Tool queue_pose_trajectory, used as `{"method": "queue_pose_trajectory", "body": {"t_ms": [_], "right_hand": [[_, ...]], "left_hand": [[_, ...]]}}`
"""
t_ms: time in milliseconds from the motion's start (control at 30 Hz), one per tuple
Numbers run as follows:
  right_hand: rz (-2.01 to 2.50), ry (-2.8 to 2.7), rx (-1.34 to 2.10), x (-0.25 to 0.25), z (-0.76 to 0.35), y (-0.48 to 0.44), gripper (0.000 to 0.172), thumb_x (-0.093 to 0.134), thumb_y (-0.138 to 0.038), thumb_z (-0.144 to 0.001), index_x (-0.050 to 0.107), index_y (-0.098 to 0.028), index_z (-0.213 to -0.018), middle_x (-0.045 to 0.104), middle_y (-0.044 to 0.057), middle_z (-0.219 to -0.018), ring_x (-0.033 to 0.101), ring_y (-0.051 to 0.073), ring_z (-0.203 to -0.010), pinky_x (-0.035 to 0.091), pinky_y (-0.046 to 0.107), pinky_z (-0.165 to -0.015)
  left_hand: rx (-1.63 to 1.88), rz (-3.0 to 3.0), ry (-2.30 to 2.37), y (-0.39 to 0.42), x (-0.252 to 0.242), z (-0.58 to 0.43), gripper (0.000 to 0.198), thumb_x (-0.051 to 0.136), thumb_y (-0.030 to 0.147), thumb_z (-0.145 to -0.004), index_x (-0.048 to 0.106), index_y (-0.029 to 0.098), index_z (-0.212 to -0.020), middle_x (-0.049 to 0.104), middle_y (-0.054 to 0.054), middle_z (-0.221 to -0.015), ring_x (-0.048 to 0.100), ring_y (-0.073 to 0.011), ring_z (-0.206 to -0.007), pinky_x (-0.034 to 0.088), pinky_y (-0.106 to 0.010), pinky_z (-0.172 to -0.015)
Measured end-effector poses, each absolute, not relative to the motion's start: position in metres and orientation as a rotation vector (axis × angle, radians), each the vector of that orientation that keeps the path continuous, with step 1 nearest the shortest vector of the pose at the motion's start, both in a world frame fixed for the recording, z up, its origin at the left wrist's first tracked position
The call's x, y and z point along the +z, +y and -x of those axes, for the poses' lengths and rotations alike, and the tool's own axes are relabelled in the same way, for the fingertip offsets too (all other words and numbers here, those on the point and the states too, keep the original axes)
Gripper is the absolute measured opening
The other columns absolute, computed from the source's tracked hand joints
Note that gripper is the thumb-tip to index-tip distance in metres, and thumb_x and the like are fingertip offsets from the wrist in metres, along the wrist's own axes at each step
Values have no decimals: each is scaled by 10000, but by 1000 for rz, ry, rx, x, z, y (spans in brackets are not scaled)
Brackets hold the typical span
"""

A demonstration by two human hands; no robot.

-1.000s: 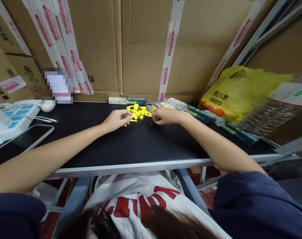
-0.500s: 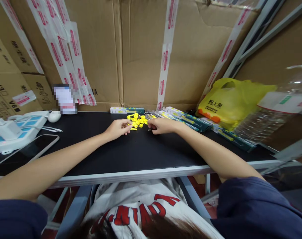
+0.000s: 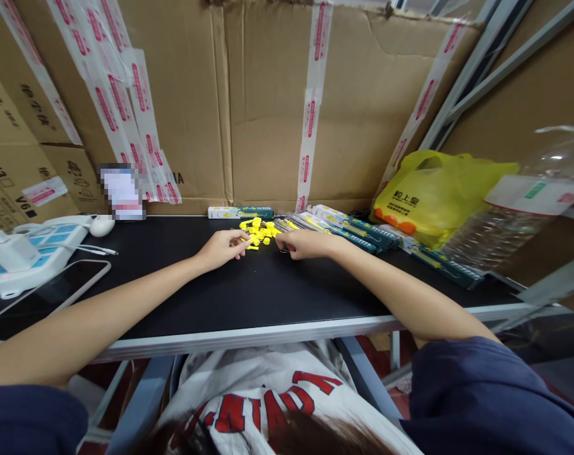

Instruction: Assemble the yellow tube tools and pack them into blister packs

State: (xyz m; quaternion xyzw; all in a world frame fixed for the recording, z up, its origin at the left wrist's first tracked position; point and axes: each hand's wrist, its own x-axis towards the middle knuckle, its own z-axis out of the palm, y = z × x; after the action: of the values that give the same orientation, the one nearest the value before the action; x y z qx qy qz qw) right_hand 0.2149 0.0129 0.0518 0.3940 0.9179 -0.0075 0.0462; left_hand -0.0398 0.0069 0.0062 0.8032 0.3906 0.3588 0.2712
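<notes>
Head view showed the left hand and right hand lying on the black table, fingers curled at a heap of small yellow pieces — grip unclear — green-and-white packets just beyond, yellow bag further right.

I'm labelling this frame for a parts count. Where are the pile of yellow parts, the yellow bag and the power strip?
pile of yellow parts (image 3: 261,230), head view, middle of the heap.
yellow bag (image 3: 433,189), head view, its front face.
power strip (image 3: 54,243), head view, blue and white top.
</notes>
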Motion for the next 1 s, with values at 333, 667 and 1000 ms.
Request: {"method": "queue_pose_trajectory", "body": {"t_ms": [333, 667, 1000], "right_hand": [[-1235, 2801, -143, 46, -219, 22, 345, 564, -63, -706, 555, -179, -1031, 614, 12, -793, 520, 140, -665, 337, 234, -584], [-1138, 3080, -622, 40, -223, 34, 285, 547, -64, -772, 519, -177, -1031, 507, -56, -699, 480, 104, -620, 396, 228, -602], [-709, 3157, -1863, 8, -185, 23, 418, 706, -404, -818, 392, -233, -1035, 519, -56, -786, 550, 95, -636, 551, 270, -616]], "left_hand": [[964, -2184, 1065, 6, 7, 40, 229, 598, 353, -856, 660, 141, -917, 671, -23, -668, 634, -103, -567, 523, -206, -546], [928, -2244, 1107, 1, 9, 37, 236, 558, 362, -868, 653, 153, -922, 601, 19, -602, 579, -102, -511, 462, -208, -520], [1021, -2329, 1114, -8, 13, 27, 328, 522, 457, -885, 646, 154, -868, 651, -25, -827, 561, -158, -765, 427, -261, -714]]}}
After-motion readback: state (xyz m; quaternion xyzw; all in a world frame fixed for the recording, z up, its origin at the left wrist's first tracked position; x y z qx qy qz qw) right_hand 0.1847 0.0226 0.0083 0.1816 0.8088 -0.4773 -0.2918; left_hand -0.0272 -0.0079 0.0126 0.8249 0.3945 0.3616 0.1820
